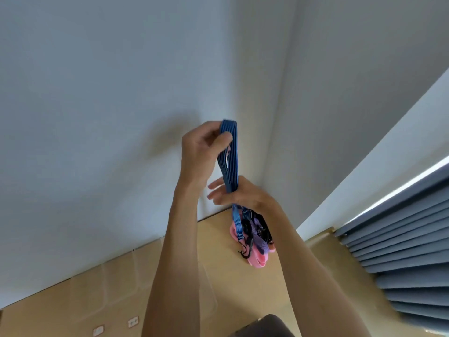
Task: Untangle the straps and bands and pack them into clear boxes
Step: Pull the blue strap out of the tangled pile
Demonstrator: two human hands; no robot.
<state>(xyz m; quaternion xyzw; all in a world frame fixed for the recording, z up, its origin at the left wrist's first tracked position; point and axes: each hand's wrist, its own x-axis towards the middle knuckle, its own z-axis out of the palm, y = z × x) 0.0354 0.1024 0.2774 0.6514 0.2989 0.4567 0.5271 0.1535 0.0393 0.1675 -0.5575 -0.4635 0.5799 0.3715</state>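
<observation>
A blue striped bungee strap (230, 156) is folded into a long loop and held up in front of the wall. My left hand (202, 152) pinches the top of the loop. Lower down, my right hand (239, 193) wraps around the same blue strap, with some fingers spread out to the left. Below my right hand hangs a tangle of bands (252, 234): pink, purple, black and more blue strap, with a black hook (246, 249) at the bottom. No clear box is in view.
A beige floor (109, 288) meets grey-white walls at a corner behind the hands. Blue-grey pleated curtain folds (401, 251) fill the right side. Two white wall sockets (116, 325) sit at the bottom left. A dark object (267, 327) shows at the bottom edge.
</observation>
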